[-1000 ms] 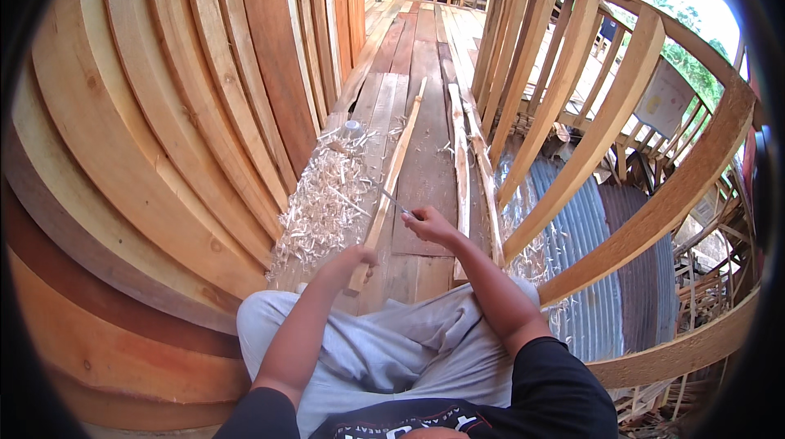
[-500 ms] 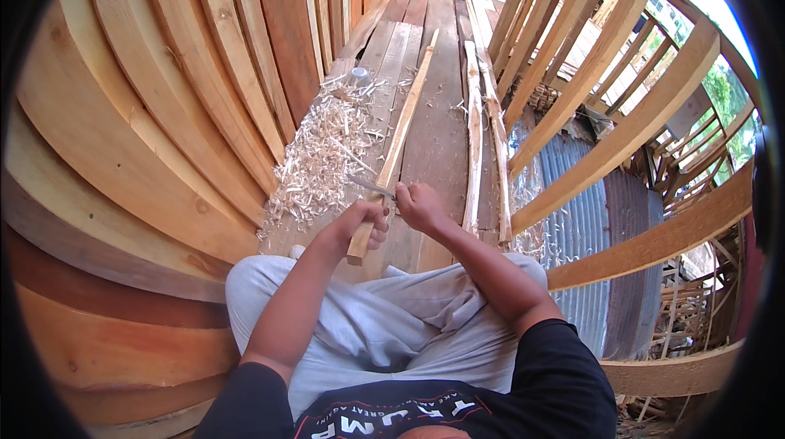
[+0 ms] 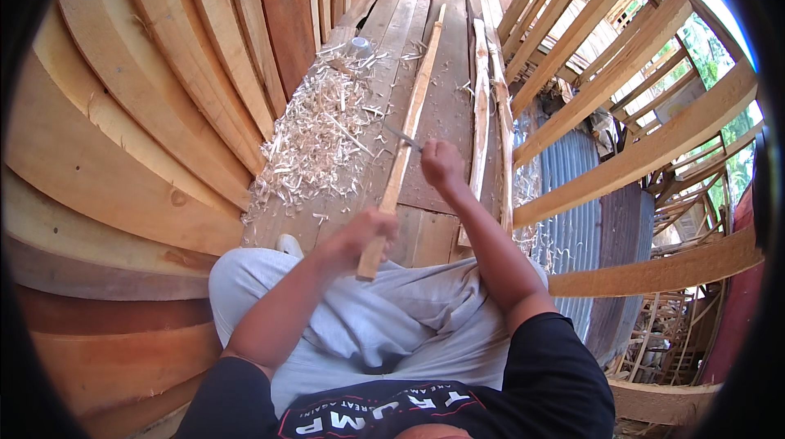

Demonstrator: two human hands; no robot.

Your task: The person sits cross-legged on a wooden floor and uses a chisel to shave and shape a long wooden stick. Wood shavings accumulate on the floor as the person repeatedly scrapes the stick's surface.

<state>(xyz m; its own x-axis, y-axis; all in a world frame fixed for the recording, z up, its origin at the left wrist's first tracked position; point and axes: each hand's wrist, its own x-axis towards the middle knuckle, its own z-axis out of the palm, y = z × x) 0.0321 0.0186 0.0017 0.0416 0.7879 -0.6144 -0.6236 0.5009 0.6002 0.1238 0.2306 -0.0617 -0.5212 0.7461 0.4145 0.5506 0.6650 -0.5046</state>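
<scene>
Right now: a person sits on a plank floor, legs out in grey trousers, working a long wooden stick with a blade.
Left hand: the left hand is clenched around the near end of the long wooden stick, just above the knee, pinning it down.
Right hand: the right hand is closed on the handle of a knife, whose blade juts left and touches the stick a little way beyond the left hand.
Stick's place: it starts at the lap and runs straight away from the person, its far end well up the plank floor.
Long axis: nearly in line with the floorboards, leaning a touch to the right as it goes away.
Key relation: the blade lies across the stick, almost square to its length, with the bare length of stick stretching away beyond the knife; the left hand is the nearer one to the body, the right hand sits farther out and to the right of the stick.
Shavings: a pale heap of wood shavings lies on the floor just left of the stick.
Other wood: two rougher sticks lie to the right, parallel to it.
Surroundings: stacked boards rise on the left, a wooden railing on the right.
</scene>
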